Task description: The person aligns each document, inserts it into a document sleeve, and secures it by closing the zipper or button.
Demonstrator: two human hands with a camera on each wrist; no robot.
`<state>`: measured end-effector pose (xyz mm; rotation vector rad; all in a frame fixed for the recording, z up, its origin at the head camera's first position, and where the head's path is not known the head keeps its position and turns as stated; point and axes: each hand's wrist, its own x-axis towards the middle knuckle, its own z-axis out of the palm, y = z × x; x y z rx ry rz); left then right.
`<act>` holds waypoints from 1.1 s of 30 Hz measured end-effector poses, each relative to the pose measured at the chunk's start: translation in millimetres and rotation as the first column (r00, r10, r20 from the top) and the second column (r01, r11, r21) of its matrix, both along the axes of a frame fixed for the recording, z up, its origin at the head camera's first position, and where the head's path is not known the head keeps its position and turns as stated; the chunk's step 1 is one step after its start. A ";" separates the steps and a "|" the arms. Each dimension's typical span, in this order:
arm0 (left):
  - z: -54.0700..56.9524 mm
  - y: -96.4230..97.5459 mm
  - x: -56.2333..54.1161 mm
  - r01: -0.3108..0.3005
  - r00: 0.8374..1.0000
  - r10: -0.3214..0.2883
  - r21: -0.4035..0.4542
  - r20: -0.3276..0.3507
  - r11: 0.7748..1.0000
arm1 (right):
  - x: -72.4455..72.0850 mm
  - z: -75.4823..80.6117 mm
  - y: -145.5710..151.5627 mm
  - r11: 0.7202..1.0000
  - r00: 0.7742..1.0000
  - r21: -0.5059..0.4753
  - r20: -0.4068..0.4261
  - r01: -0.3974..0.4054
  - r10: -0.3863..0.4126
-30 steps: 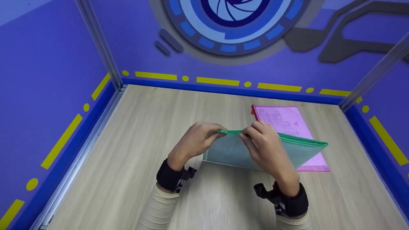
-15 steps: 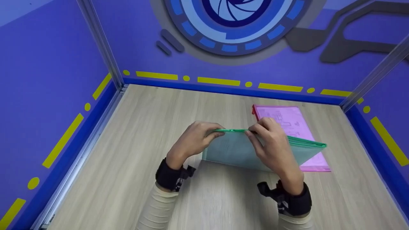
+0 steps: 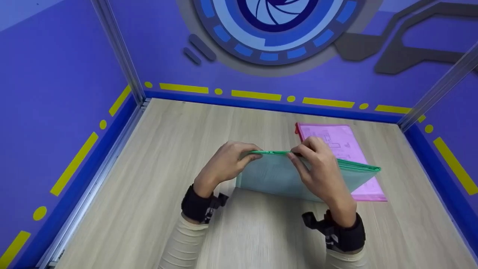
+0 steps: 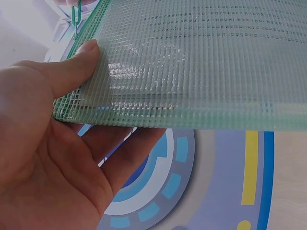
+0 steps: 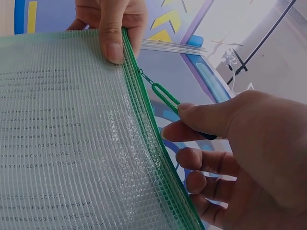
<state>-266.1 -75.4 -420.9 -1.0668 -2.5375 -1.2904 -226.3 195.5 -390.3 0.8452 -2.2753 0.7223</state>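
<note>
A green mesh zipper pouch (image 3: 283,175) stands tilted on edge over the table, its zipper edge upward. Printed lines show through its clear mesh in both wrist views. My left hand (image 3: 227,162) pinches the pouch's upper left corner, thumb (image 4: 81,64) on the near face and fingers behind. With thumb and forefinger, my right hand (image 3: 319,170) pinches the green zipper pull cord (image 5: 165,97). The metal slider (image 5: 140,71) sits on the zipper close to my left thumb. The other right fingers curl loosely beside the zipper edge.
A pink zipper pouch (image 3: 347,144) with a red zipper lies flat behind and to the right, partly covered by the green one. Blue-purple printed panels (image 3: 231,74) wall the wooden table (image 3: 168,149) at the back and sides.
My right hand has shifted a little to the right along the pouch's top edge, then stays almost still. The left hand keeps its hold on the corner.
</note>
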 end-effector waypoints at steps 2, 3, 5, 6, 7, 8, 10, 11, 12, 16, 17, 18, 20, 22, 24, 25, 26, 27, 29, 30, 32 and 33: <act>-0.3 -0.3 0.3 0.000 1.000 0.000 0.000 0.004 1.000 | -0.2 -0.5 0.4 1.000 1.000 -0.002 0.002 -0.002 0.002; -0.6 -0.6 0.3 0.000 1.000 0.000 0.000 0.005 1.000 | -0.3 -0.7 0.5 1.000 1.000 -0.002 0.001 -0.002 0.002; -0.5 -0.7 0.1 0.000 1.000 0.000 0.000 0.004 1.000 | -0.7 -0.4 1.7 1.000 1.000 -0.004 0.000 0.000 0.000; -0.4 -0.8 0.1 -0.001 1.000 0.001 0.000 0.003 1.000 | -0.8 -0.4 2.3 1.000 1.000 -0.009 0.000 0.002 -0.002; -0.4 -1.0 0.0 -0.004 1.000 0.004 -0.002 0.002 1.000 | -0.7 -0.4 2.8 1.000 1.000 -0.012 0.001 0.003 -0.003; -0.4 -1.2 0.0 -0.008 1.000 0.008 -0.003 0.000 1.000 | -0.8 -0.4 3.3 1.000 1.000 -0.015 0.001 0.004 -0.004; -0.4 -1.5 -0.1 -0.015 1.000 0.015 -0.005 -0.002 1.000 | -0.8 -0.3 4.3 1.000 1.000 -0.021 0.005 0.007 -0.007; -0.4 -1.6 -0.2 -0.018 1.000 0.018 -0.006 -0.002 1.000 | -0.7 -0.4 4.6 1.000 1.000 -0.023 0.008 0.010 -0.009; -0.3 -1.6 -0.2 -0.019 1.000 0.019 -0.007 -0.001 1.000 | -0.6 -0.5 4.9 1.000 1.000 -0.025 0.010 0.012 -0.011; -0.5 -2.4 -0.5 -0.016 1.000 0.016 -0.009 0.001 1.000 | -1.1 -0.3 5.7 1.000 1.000 -0.016 0.016 0.012 -0.012; -0.5 -2.9 -0.5 -0.014 1.000 0.014 -0.009 0.002 1.000 | -1.3 -0.1 5.8 1.000 1.000 -0.013 0.014 0.011 -0.011; -0.2 -3.5 -0.4 -0.013 1.000 0.013 -0.009 0.001 1.000 | -1.5 0.1 6.1 1.000 1.000 -0.011 0.010 0.007 -0.007; 0.0 -4.6 -0.2 -0.010 1.000 0.010 -0.005 0.001 1.000 | -1.9 0.3 7.1 1.000 1.000 -0.013 0.005 0.002 -0.002; -0.1 -5.7 -0.2 -0.009 1.000 0.009 -0.003 0.000 1.000 | -2.3 0.8 8.1 1.000 1.000 -0.020 -0.003 -0.002 0.002; -0.1 -6.5 -0.5 -0.010 1.000 0.010 -0.005 -0.001 1.000 | -2.5 1.3 9.2 1.000 1.000 -0.025 -0.004 -0.004 0.004; -0.3 -6.7 -0.7 -0.009 1.000 0.009 -0.006 0.000 1.000 | -2.6 1.4 9.7 1.000 1.000 -0.027 -0.004 -0.001 0.001; -0.4 -6.9 -0.9 -0.009 1.000 0.009 -0.007 0.002 1.000 | -2.7 1.6 10.2 1.000 1.000 -0.028 -0.004 0.000 0.000; -0.5 -7.0 -1.0 -0.007 1.000 0.007 -0.008 0.004 1.000 | -2.6 1.7 10.6 1.000 1.000 -0.028 -0.002 0.001 -0.001; -0.7 -7.3 -1.3 -0.005 1.000 0.005 -0.010 0.008 1.000 | -2.4 1.8 11.3 1.000 1.000 -0.025 0.004 0.006 -0.005; -0.6 -7.5 -1.5 -0.005 1.000 0.005 -0.009 0.009 1.000 | -2.4 1.7 11.5 1.000 1.000 -0.026 0.004 0.009 -0.008; -0.6 -7.8 -1.6 -0.007 1.000 0.007 -0.008 0.009 1.000 | -2.1 1.6 12.0 0.999 1.000 -0.032 0.006 0.012 -0.012; -0.6 -8.0 -1.7 -0.009 1.000 0.009 -0.007 0.008 1.000 | -2.0 1.5 12.3 0.999 1.000 -0.034 0.008 0.014 -0.014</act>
